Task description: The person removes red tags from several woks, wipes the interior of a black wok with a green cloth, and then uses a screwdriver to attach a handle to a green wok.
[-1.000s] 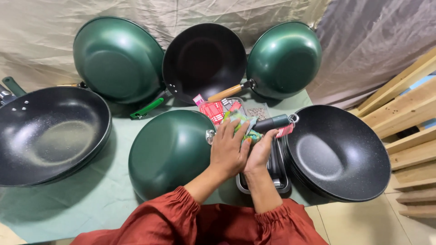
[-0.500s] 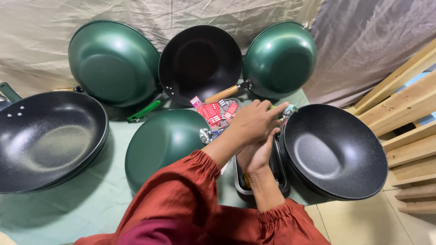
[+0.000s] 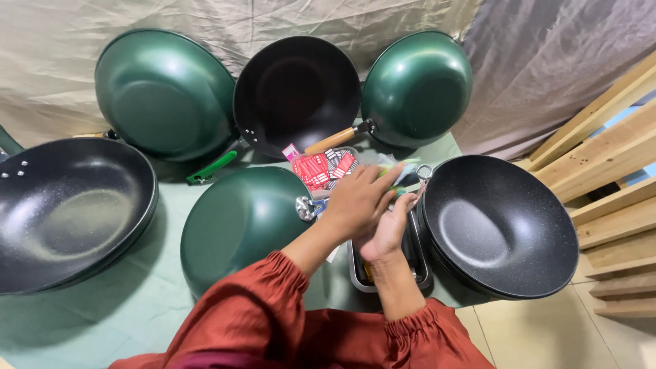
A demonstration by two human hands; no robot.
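Both hands, left hand [image 3: 355,201] over right hand [image 3: 388,229], clasp green packets [image 3: 396,167] above tray [image 3: 357,270].

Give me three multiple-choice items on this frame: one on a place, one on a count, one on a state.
1. Where are both hands?
A. Over the metal tray between the upturned green wok and the black wok on the right
B. Inside the far-left black wok
C. On the wooden planks

2. How many woks show their green outside?
A. One
B. Three
C. Five

3. How does the middle back wok stand?
A. Flat, face down
B. Tipped up against the cloth, black inside facing the camera
C. Stacked inside another wok

Answers:
1 A: the left hand and right hand meet above the metal tray.
2 B: two green woks at the back, one upturned green wok in front.
3 B: the middle back wok leans on the cloth.
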